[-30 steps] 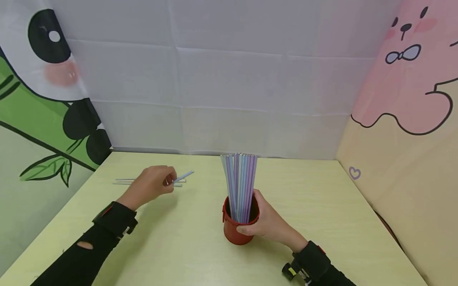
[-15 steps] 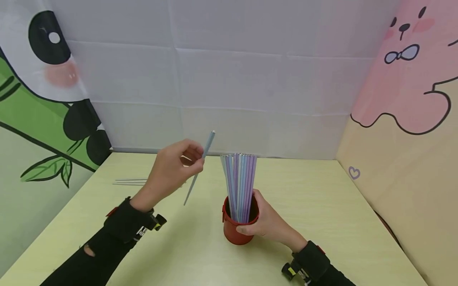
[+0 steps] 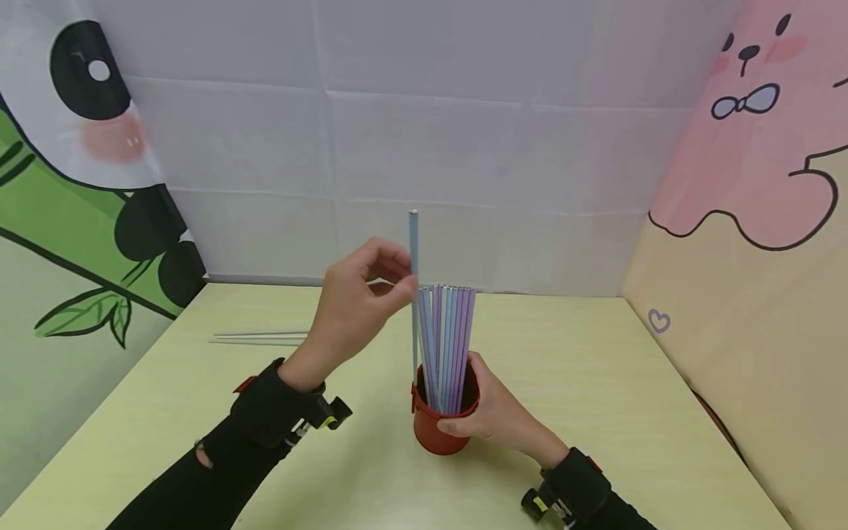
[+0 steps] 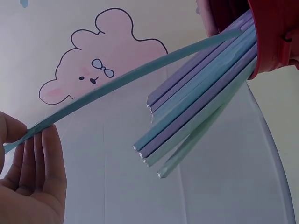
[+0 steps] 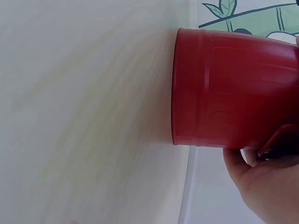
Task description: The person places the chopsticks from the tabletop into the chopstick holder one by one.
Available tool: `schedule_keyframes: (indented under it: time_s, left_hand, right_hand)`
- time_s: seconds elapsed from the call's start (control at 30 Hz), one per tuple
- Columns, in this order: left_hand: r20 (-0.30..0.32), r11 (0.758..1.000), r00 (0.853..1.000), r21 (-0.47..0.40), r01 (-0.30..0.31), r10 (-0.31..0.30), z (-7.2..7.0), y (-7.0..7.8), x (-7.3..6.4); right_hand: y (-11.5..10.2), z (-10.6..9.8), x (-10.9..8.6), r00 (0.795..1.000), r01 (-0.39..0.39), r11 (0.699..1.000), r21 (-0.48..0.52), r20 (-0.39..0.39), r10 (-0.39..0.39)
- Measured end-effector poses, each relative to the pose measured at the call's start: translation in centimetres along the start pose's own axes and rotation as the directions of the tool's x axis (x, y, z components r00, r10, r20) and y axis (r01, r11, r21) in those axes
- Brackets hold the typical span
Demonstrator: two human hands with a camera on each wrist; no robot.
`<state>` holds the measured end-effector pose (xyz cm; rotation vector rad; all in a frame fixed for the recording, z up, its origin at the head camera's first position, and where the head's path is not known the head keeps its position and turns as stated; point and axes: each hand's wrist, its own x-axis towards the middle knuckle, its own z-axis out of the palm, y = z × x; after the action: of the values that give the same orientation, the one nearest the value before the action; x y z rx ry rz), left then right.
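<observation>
A blue chopstick (image 3: pixel 414 239), nearly upright in the head view, is pinched between the thumb and fingers of my left hand (image 3: pixel 358 298). Its thin lower end meets the left side of the mouth of a small red pail (image 3: pixel 440 436). In the left wrist view that end overlaps the pail's opening. Purple, blue and pale green chopsticks (image 4: pixel 201 100) stand bundled in the pail, silvery ends up. My right hand (image 3: pixel 503 412) grips the pail from the right, thumb across the front near the rim. The right wrist view shows the pail's red wall (image 5: pixel 233 88) close up.
Several chopsticks (image 3: pixel 258 343) lie flat at the back left of the pale wooden table (image 3: pixel 596 383), partly behind the left hand. A white cloth (image 3: pixel 424 147) hangs behind the table, with cartoon-printed walls on both sides.
My left hand has lifted the blue chopstick off the table, carried it right and turned it upright at the pail. My right hand and the pail have stayed put.
</observation>
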<state>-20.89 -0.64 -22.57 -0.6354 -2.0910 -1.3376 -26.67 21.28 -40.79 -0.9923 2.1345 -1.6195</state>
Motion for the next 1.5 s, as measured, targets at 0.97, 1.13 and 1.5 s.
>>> schedule_keyframes:
  time_s: [0.97,1.13,1.5]
  left_hand:
    - [0.079,0.993,0.994,0.089,0.073,-0.080,1.4,-6.1,-0.9]
    - [0.041,0.986,0.998,0.159,0.050,-0.057,-0.4,-6.6,-0.9]
    - [0.029,0.926,0.999,0.378,0.013,-0.026,-4.2,-9.6,-1.3]
  right_hand:
    - [0.2,-0.3,0.1,1.000,0.017,1.000,-0.003,0.008,-0.017]
    - [0.3,-0.4,0.1,1.000,0.020,1.000,-0.001,0.012,-0.020]
    - [0.6,-0.4,0.1,1.000,0.023,1.000,0.011,0.014,-0.024]
